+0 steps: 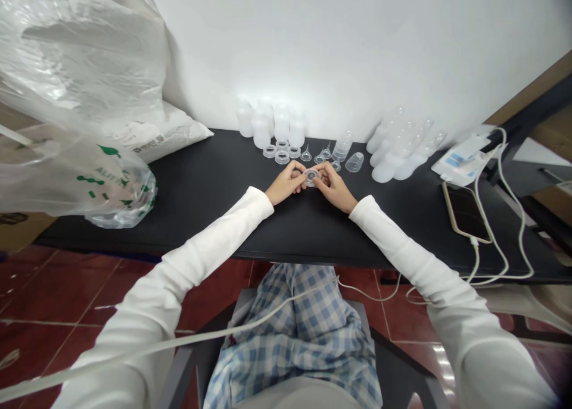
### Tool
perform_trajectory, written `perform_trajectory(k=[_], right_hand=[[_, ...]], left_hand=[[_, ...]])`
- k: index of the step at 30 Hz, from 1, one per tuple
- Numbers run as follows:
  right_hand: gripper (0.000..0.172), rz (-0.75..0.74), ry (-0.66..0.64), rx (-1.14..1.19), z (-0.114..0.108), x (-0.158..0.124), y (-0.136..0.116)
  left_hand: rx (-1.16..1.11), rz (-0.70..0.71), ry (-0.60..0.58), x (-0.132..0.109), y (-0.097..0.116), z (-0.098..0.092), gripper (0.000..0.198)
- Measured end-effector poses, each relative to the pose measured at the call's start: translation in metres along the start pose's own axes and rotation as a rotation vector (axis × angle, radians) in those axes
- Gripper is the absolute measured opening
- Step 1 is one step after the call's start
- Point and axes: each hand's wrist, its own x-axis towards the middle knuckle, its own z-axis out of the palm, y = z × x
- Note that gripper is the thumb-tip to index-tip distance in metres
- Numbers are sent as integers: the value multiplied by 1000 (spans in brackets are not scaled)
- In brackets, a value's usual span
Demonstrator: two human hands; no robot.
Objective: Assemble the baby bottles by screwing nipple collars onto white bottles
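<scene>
My left hand (286, 184) and my right hand (334, 186) meet over the black table (214, 189), fingers pinched together on a small clear ring-shaped bottle part (311, 175) held between them. Just beyond lie clear screw rings (281, 154), small clear teats (306, 155) and a clear cap (354, 162). Several white bottles (268, 123) stand upright against the wall behind them. Further right, several more bottles (397, 150) lie on their sides.
A big plastic bag (75, 99) fills the left, with a white sack (165, 135) behind it. On the right lie a phone (465, 211) on a white cable (504, 242) and a white packet (462, 159). Red tiled floor lies below.
</scene>
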Motion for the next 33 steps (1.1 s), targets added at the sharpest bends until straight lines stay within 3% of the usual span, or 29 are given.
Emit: perform_trajectory(k=[16,19,24,27,33], right_hand=[[27,-52,30,-65,2,-2,-2],[33,-49,33,-40,1,-1,-2],[55,62,76,237,-1,4,8],[60,137,42,294,-2,7,9],[60,129,20,314,-1,7,2]], left_hand=[[45,16,-64,-2,0,1,27],[25,21,-57,-1,-1,1,25],[-59,34,-39,3,-2,-1,29],[-70,67,-53,4,-3,-2,33],[19,101,-50,4,-8,-3,28]])
